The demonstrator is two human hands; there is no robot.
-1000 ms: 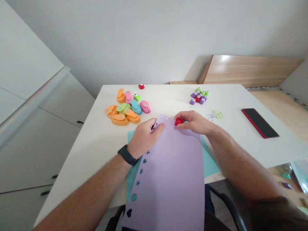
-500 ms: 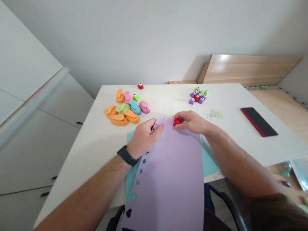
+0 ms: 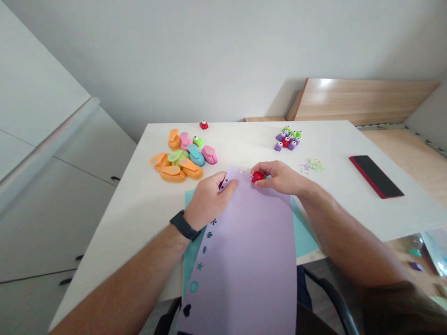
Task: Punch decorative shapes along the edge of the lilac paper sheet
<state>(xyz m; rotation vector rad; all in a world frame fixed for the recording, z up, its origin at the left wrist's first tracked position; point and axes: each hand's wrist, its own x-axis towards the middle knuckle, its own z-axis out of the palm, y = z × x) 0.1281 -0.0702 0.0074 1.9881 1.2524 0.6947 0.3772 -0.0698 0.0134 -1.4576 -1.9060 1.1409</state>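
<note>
A large sheet of purple paper [image 3: 251, 251] reaches from the table down over its front edge. Shaped holes, among them a heart, a circle, a star and a crown, run along its left side, and small ones line the top edge. My left hand [image 3: 211, 197] pinches the upper left edge, thumb on top. In my right hand [image 3: 275, 177] is a small red craft punch [image 3: 257, 177], sitting at the sheet's top edge. Its far side is hidden by my fingers. Beneath the purple paper lies a turquoise sheet [image 3: 303, 235].
Several large lever craft punches [image 3: 172, 174] stand on the white table [image 3: 139, 209] at left. A red punch [image 3: 203, 124] is at the back. Small punches [image 3: 292, 145] cluster at back right, near paper cut-outs [image 3: 316, 165] and a dark, red-edged slab [image 3: 376, 177].
</note>
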